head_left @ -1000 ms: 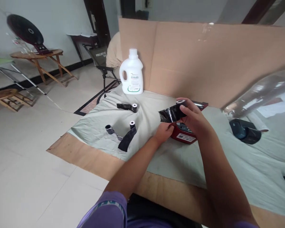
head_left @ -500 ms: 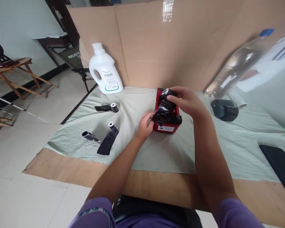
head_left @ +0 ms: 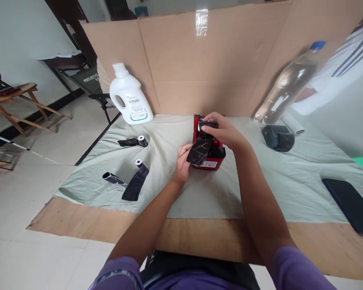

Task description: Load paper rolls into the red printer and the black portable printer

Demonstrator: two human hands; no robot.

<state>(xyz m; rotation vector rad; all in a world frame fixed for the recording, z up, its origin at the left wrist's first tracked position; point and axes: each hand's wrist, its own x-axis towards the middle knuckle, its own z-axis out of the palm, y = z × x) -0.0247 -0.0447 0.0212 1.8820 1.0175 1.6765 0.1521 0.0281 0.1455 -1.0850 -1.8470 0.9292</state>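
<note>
A roll of black, white-veined tape [head_left: 212, 128] with a white end is gripped between the thumb and fingers of my right hand [head_left: 222, 128]. It lies over the top of an opened red box-shaped device [head_left: 217, 163] with a black interior and a white label on its front. The roll's loose strip hangs toward me over the device's front left side. My left hand [head_left: 183, 162] is closed at the left edge of that strip, its fingertips partly hidden. Inside the device, the part under the roll and strip is covered.
Several similar unrolled pieces, including a small roll [head_left: 142, 141] and a long dark strip [head_left: 135, 184], lie to the left. A white detergent bottle [head_left: 132, 96] stands behind them. On the right are a clear bottle [head_left: 286, 90], a dark roll [head_left: 284, 141] and a black phone [head_left: 351, 206]. A cardboard panel [head_left: 175, 60] stands behind.
My right hand has lowered the roll into a more level position over the red device. The strip now hangs flatter toward me, with my left hand still at its edge. The whole view has shifted slightly.
</note>
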